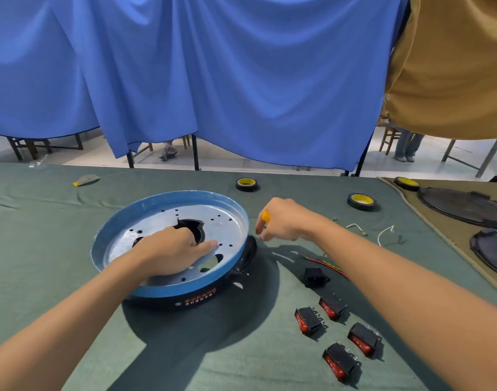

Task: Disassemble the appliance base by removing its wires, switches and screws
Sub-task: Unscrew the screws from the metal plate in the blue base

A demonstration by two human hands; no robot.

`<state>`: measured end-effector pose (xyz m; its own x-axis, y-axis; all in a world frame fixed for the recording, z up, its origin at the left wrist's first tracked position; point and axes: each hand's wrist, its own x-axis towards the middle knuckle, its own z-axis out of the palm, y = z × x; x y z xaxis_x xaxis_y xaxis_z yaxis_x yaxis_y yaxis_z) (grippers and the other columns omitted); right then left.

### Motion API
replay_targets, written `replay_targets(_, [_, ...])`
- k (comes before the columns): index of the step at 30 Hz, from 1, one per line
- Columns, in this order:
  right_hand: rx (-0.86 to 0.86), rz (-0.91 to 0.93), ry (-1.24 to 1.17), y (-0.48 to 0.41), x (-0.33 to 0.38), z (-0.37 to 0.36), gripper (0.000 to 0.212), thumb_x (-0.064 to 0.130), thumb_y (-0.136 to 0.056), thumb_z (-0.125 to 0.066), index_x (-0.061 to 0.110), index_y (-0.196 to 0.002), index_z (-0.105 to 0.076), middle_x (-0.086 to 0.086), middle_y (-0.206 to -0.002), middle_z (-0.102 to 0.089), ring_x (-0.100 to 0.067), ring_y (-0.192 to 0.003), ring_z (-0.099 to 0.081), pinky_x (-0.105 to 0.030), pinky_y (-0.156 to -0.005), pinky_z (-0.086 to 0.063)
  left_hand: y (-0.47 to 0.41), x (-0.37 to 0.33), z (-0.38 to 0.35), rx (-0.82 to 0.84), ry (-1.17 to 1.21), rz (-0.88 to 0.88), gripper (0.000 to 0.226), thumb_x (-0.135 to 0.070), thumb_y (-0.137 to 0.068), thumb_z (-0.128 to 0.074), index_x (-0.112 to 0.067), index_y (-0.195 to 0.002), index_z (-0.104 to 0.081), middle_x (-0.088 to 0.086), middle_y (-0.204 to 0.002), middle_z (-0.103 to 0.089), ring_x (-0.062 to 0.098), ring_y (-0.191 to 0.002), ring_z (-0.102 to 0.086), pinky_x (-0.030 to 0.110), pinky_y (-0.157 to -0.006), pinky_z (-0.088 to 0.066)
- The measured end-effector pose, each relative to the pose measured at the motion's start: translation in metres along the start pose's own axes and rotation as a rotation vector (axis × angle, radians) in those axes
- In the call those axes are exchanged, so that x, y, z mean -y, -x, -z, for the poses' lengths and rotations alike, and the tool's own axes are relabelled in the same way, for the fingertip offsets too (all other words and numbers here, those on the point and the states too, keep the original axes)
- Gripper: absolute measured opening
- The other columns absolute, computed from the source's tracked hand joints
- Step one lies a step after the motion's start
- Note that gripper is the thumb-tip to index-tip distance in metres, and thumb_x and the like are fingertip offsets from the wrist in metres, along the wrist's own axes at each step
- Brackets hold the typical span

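The round appliance base (pixel 171 289), with a blue rim, a perforated silver metal plate and a black lower housing, sits on the green cloth-covered worktop (pixel 44 249). The left hand (pixel 175 249) lies on the plate, its grip curled over the edge of the central hole with the thumb flat on the metal. The right hand (pixel 284 221) hovers just beside the base's far right rim, its grip pinching a small yellow-handled tool (pixel 266 215) whose tip is hidden. Four black rocker switches with red buttons (pixel 309 320) lie near the right forearm, close to a black power socket (pixel 313 276) and a bundle of red, yellow and green wires (pixel 326 263). Two black tape rolls with yellow cores (pixel 361 201) rest farther back.
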<state>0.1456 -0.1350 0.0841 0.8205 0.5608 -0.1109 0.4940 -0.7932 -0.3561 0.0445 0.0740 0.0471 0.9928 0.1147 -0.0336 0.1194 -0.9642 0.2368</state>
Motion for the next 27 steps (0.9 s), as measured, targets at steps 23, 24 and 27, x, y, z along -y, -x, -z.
replay_targets(23, [-0.222,-0.090,0.055,-0.031,-0.021,-0.023,0.013,0.012,-0.082,-0.062,0.022,-0.074,-0.062,-0.015,-0.100,-0.058,-0.034,-0.095,-0.056,-0.042,-0.076,-0.053,0.000,0.001,-0.005,-0.025,-0.002,0.018,0.068,-0.068,-0.091,-0.036,-0.016,-0.048,-0.041,-0.006,-0.034,-0.040,0.015,-0.045,-0.046,0.030,-0.053,-0.035])
replay_targets(24, [-0.224,-0.083,0.086,-0.032,-0.020,-0.026,0.009,0.012,-0.084,-0.061,0.020,-0.080,-0.063,-0.015,-0.100,-0.056,-0.035,-0.092,-0.056,-0.042,-0.075,-0.053,0.000,0.001,-0.004,-0.027,-0.002,0.018,0.068,-0.068,-0.091,-0.036,-0.016,-0.048,-0.042,-0.006,-0.036,-0.041,0.015,-0.046,-0.046,0.030,-0.054,-0.036])
replay_targets(27, [-0.230,-0.065,0.136,-0.035,-0.020,-0.033,0.006,0.014,-0.087,-0.063,0.018,-0.090,-0.064,-0.013,-0.103,-0.057,-0.032,-0.089,-0.057,-0.044,-0.077,-0.054,0.000,0.001,-0.005,-0.027,-0.003,0.015,0.068,-0.068,-0.091,-0.035,-0.016,-0.049,-0.042,-0.006,-0.040,-0.041,0.016,-0.047,-0.047,0.030,-0.055,-0.037])
